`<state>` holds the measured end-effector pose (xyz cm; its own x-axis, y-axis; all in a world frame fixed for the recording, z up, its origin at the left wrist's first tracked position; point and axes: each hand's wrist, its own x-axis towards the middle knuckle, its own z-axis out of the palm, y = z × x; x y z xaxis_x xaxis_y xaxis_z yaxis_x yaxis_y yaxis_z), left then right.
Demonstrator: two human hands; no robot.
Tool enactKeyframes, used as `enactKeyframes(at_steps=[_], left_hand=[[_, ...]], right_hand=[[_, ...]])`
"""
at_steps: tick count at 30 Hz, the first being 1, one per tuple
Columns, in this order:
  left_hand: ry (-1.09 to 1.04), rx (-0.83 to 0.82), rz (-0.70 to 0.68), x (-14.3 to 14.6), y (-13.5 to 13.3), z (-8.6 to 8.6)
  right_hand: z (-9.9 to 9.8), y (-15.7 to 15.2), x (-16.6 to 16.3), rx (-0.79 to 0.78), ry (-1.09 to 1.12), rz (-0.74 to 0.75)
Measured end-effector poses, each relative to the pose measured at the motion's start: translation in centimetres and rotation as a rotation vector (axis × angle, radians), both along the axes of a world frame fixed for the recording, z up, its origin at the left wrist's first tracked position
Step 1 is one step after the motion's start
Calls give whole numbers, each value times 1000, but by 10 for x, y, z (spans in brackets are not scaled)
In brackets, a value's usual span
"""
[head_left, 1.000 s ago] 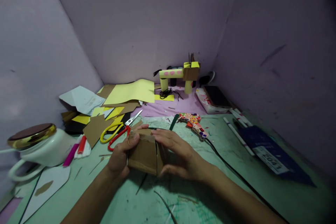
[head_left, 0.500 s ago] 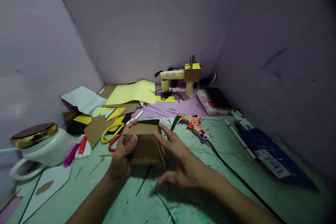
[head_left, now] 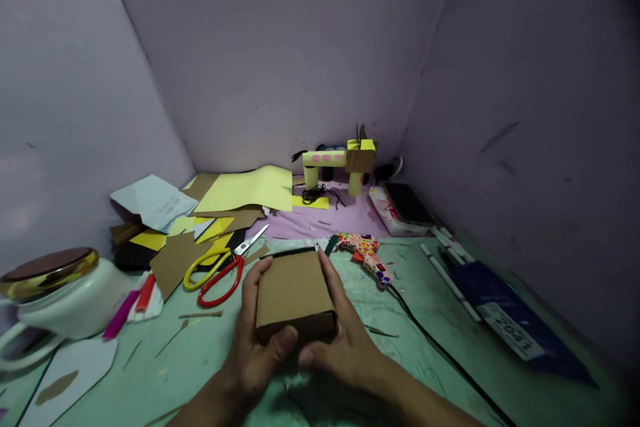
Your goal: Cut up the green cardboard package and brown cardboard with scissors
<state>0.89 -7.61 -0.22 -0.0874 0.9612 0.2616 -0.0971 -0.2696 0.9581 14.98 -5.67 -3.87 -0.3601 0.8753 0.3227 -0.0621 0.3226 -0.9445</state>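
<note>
Between my two hands is a small cardboard box [head_left: 295, 285], its flat brown top facing up and a dark edge showing at the back. My left hand [head_left: 260, 340] wraps the box's left side, with the thumb at the front lower edge. Along the right side lies my right hand [head_left: 345, 333], fingers pressed to the wall and thumb near the front. The underside of the box is hidden. Just left of the box, scissors [head_left: 226, 270] with one yellow and one red handle lie partly open. Beyond it is a flower-patterned glue gun [head_left: 367, 255] with a black cord.
A yellow paper giraffe figure [head_left: 330, 159] stands at the back beside black string [head_left: 315, 195]. Paper and cardboard scraps [head_left: 177, 257] pile at left, near a white lidded mug [head_left: 75, 300]. Right are a phone [head_left: 409, 203], white pens [head_left: 450, 281] and a blue packet [head_left: 520, 320].
The box has turned so its flat top faces up, and it sits slightly lower and closer. My right hand has closed onto its right side. The view has shifted a little.
</note>
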Motion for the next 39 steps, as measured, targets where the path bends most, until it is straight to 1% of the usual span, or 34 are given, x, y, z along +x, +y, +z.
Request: enactKeyframes(at_steps=[3,4,6,9,11,13,16,19,21,24,28,30,33,35,39], left_hand=[[55,-16,-39,0,-2,-5],[86,-16,-40,0,-2,-7],[138,-4,-42,0,-3,-9],[146,19,-65,1,-3,-11],[138,17,-90,1,-2,-12],[150,-18,-135,1,0,-11],[250,-106,-212,-1,4,-11],[314,-145,-237,-2,7,-15],[273,-113,-252,-3,9,-19],[135,-66,-284,-4,13,-25],[-117,-134,-308,-4,18,-25],[-199,-175,-336,-4,19,-22],[-251,-218,-379,-4,21,-19],[-263,-224,-378,-4,21,-17],[-295,-202,-362,-5,19,-15]], right_hand=[[4,1,2,-115,158,-26],[6,1,2,-132,200,-26],[9,3,2,-130,266,-6],[9,5,1,-97,302,-2],[5,6,1,-81,287,-47],[0,7,1,-103,281,-97],[-2,7,2,-201,331,-179],[1,7,1,-277,399,-240],[3,5,0,-299,430,-264],[4,4,-3,-352,490,-298],[3,5,-2,-479,586,-288],[5,5,-1,-527,615,-293],[12,4,-1,-625,655,-353],[17,2,-1,-700,683,-389],[24,-2,-1,-807,688,-376]])
